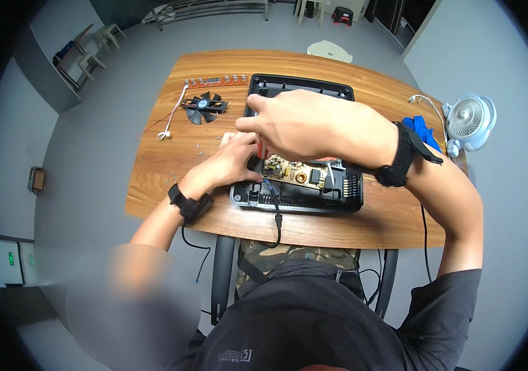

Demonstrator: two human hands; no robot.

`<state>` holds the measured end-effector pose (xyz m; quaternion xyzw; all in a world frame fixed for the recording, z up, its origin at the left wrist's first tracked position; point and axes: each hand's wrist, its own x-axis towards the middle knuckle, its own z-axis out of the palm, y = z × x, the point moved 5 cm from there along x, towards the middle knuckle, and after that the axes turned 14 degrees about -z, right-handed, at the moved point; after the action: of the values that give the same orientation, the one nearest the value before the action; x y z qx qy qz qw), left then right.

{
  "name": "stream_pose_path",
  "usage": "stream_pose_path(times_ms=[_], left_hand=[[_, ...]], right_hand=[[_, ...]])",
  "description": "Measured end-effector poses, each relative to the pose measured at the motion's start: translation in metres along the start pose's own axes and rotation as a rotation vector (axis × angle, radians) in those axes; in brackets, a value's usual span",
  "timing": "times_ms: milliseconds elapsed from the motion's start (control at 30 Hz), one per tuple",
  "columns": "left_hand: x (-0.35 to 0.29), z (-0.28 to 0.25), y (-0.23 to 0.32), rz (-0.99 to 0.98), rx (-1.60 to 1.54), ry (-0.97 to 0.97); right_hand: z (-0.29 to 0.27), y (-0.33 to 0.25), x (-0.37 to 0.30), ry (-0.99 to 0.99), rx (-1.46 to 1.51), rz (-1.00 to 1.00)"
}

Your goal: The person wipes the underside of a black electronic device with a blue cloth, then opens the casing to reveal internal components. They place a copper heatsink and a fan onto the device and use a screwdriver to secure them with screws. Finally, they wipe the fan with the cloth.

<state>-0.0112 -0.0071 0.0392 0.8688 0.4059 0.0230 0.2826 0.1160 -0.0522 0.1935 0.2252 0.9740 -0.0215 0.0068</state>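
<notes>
An opened black appliance housing (319, 204) lies in front of me, with a tan circuit board (288, 172) inside its near half. My right hand (304, 123) is closed in a fist over the board's left part, around a red-handled screwdriver (262, 148) that points down; its tip is hidden. At the housing's left edge, my left hand (239, 159) grips the side, thumb inside by the board's corner, other fingers partly hidden behind the screwdriver. A black power cord (278, 221) runs from the housing's front toward me.
Left of the housing lie a black fan (204, 107), a red strip board (217, 81) with a white cable, and several loose screws (199, 148). A white desk fan (471, 120) and blue cloth (421, 131) sit at the wooden table's (159, 179) right edge. A stool (330, 51) stands beyond.
</notes>
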Motion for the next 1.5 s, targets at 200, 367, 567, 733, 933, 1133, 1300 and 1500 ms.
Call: stream_pose_path(times_ms=[200, 367, 567, 733, 933, 1133, 1300, 1500], left_hand=[[-0.005, -0.004, 0.007, -0.009, 0.103, -0.001], [-0.005, -0.003, 0.005, 0.100, 0.026, 0.088], [0.000, 0.004, 0.000, 0.090, 0.046, 0.076], [-0.001, 0.005, -0.002, 0.096, 0.088, 0.101], [-0.001, 0.006, -0.003, 0.117, 0.096, 0.130], [0.000, 0.007, -0.007, 0.106, 0.105, 0.150], [0.000, 0.004, -0.002, 0.088, 0.112, 0.087], [0.003, 0.008, -0.005, 0.113, 0.143, 0.102]], right_hand=[[-0.002, -0.007, -0.001, -0.099, 0.107, 0.014], [0.001, 0.001, 0.009, -0.049, 0.136, 0.046], [-0.004, -0.004, 0.014, -0.177, 0.078, 0.187], [-0.006, -0.003, 0.006, -0.040, 0.160, -0.012], [0.008, 0.001, 0.014, -0.052, 0.036, 0.024], [0.005, -0.012, 0.020, -0.097, -0.039, 0.105], [-0.005, -0.018, 0.012, -0.157, -0.018, -0.066], [0.015, -0.009, 0.021, -0.324, 0.082, 0.107]])
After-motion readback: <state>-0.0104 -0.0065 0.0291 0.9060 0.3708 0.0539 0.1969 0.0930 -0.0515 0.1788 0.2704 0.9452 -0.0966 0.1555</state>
